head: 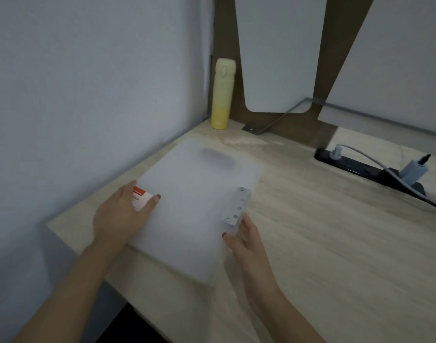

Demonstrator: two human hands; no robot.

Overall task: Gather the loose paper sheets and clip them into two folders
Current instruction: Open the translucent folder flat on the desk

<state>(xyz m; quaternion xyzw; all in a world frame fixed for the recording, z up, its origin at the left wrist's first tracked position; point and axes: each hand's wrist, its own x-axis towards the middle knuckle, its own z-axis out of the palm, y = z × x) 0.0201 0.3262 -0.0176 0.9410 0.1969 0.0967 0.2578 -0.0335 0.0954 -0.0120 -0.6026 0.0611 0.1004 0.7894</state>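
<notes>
From the head view, a translucent white folder (194,206) lies flat on the wooden table (335,243), near its left edge by the wall. The left hand (118,219) rests on the folder's left side, its grip spread, thumb beside a red-and-white label (140,198). The right hand (246,243) has its grip pinching the near end of the clear clip (236,206) on the folder's right edge. A yellow flask (223,95) stands in the far corner, and a black power strip (360,167) lies off to the right.
</notes>
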